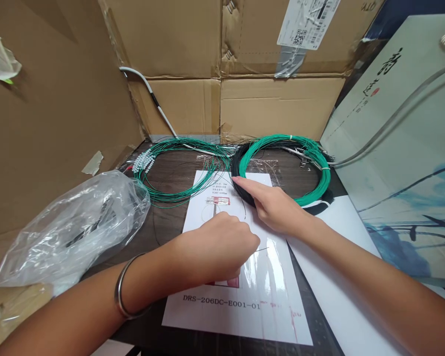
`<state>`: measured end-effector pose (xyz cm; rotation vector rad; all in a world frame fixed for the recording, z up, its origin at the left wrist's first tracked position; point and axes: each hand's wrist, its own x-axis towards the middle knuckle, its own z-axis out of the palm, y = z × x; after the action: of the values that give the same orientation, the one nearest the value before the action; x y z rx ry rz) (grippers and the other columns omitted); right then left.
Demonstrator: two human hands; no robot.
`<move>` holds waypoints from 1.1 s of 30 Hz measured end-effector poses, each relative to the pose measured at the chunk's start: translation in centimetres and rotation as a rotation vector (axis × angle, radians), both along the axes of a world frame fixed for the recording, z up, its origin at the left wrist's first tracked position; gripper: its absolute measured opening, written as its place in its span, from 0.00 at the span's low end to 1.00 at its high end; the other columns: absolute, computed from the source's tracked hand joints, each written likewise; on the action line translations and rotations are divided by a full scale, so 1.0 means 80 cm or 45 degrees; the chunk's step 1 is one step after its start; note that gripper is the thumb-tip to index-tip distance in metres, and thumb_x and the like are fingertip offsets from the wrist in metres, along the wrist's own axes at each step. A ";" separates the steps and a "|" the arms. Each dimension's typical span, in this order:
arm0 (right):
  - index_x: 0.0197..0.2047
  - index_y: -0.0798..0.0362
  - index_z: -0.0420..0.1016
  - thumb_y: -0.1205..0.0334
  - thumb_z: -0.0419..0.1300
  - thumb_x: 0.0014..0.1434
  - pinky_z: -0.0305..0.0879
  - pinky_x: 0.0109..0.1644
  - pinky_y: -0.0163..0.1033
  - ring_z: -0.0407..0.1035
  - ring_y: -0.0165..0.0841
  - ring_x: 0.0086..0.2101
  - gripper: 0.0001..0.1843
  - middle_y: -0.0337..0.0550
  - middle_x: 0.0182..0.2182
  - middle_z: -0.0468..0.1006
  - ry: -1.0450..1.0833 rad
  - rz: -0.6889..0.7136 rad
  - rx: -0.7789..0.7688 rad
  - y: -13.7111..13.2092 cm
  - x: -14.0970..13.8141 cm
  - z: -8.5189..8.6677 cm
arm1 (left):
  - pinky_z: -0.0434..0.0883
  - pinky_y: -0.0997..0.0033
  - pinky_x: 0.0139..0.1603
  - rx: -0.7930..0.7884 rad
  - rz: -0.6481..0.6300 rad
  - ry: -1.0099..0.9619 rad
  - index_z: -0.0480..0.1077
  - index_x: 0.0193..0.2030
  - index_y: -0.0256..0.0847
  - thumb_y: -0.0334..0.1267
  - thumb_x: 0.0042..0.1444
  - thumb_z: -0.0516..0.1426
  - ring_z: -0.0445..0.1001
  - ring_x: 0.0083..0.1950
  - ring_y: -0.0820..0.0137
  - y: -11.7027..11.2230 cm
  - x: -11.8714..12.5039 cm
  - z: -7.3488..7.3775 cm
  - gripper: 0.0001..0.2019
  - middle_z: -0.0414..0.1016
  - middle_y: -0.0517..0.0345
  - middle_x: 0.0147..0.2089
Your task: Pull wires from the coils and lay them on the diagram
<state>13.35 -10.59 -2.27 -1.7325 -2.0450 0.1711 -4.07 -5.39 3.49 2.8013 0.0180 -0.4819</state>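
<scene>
My left hand [217, 249] rests curled on a white printed sheet [267, 296] taped to the dark table; its fingers are closed and a thin black wire [261, 249] leads out from them. My right hand [272, 205] lies on the sheet's upper right, fingers together and pointing left, its fingertip at the black wire coil [239, 170]. A bright green wire coil [311, 158] lies around and behind that hand. A thinner green wire coil [178, 195] with white connectors [143, 162] lies to the left. A small red-marked part [218, 200] sits on the sheet between my hands.
A crumpled clear plastic bag [77, 222] lies at the left. Cardboard boxes [244, 104] wall in the back and left. A pale printed box [411, 148] with a grey cable [393, 118] stands at the right. White paper [330, 277] lies beside the sheet.
</scene>
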 end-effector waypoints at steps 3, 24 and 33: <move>0.63 0.54 0.67 0.77 0.49 0.57 0.71 0.53 0.50 0.71 0.44 0.53 0.31 0.49 0.57 0.73 0.055 -0.119 0.059 0.003 0.013 0.013 | 0.53 0.68 0.23 0.013 -0.037 -0.069 0.67 0.25 0.39 0.27 0.46 0.65 0.69 0.23 0.69 -0.003 0.002 -0.003 0.10 0.76 0.60 0.23; 0.36 0.51 0.81 0.64 0.56 0.61 0.66 0.37 0.39 0.75 0.37 0.35 0.11 0.43 0.38 0.82 0.112 -0.351 -0.265 0.010 0.034 0.019 | 0.59 0.66 0.31 0.643 0.676 -0.216 0.74 0.41 0.39 0.31 0.60 0.48 0.77 0.39 0.57 0.090 0.013 -0.028 0.13 0.78 0.48 0.41; 0.31 0.52 0.78 0.65 0.57 0.57 0.61 0.31 0.37 0.67 0.31 0.24 0.08 0.39 0.31 0.80 0.288 -0.461 -0.251 0.010 0.029 0.021 | 0.64 0.63 0.34 0.735 0.945 -0.232 0.77 0.41 0.41 0.35 0.61 0.46 0.77 0.43 0.54 0.114 0.007 -0.008 0.17 0.80 0.47 0.43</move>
<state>15.66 -9.78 -0.60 -2.0643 -1.5697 0.4418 -3.50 3.74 2.89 3.0390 1.2801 -0.0284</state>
